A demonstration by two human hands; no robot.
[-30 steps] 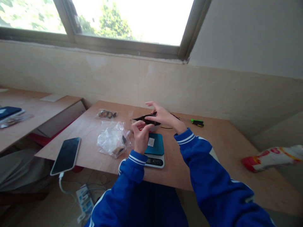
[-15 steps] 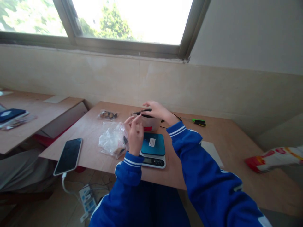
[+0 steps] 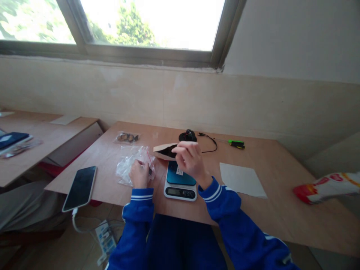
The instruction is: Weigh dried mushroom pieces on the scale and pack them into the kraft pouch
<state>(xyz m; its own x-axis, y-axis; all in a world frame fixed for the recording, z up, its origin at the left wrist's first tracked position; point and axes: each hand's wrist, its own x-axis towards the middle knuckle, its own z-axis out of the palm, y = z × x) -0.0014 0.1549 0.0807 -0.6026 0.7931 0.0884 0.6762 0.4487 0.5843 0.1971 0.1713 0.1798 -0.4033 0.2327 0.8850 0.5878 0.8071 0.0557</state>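
My left hand point(image 3: 140, 174) is down on the clear plastic bag point(image 3: 123, 168), its fingers closed at the bag's right side. A small dark item shows through there, too unclear to name. My right hand point(image 3: 190, 157) is curled at the right end of a brown paper pouch point(image 3: 161, 153), with fingertips at its dark open mouth. The pouch is tilted so that its mouth shows. Below both lies the kitchen scale point(image 3: 180, 189), with a blue-green top and a white label, partly covered by my right hand.
A black coiled device point(image 3: 188, 135) and a black cable point(image 3: 215, 144) lie behind. Green-handled tools point(image 3: 236, 144) are at right, beside a white sheet point(image 3: 242, 180). A small bag of parts point(image 3: 128, 137) lies back left; a phone point(image 3: 80, 187) sits on the left edge.
My left hand has dropped from beside the pouch to the plastic bag. My right hand has come nearer and curled. The pouch has tilted, and the black coiled device behind it now shows.
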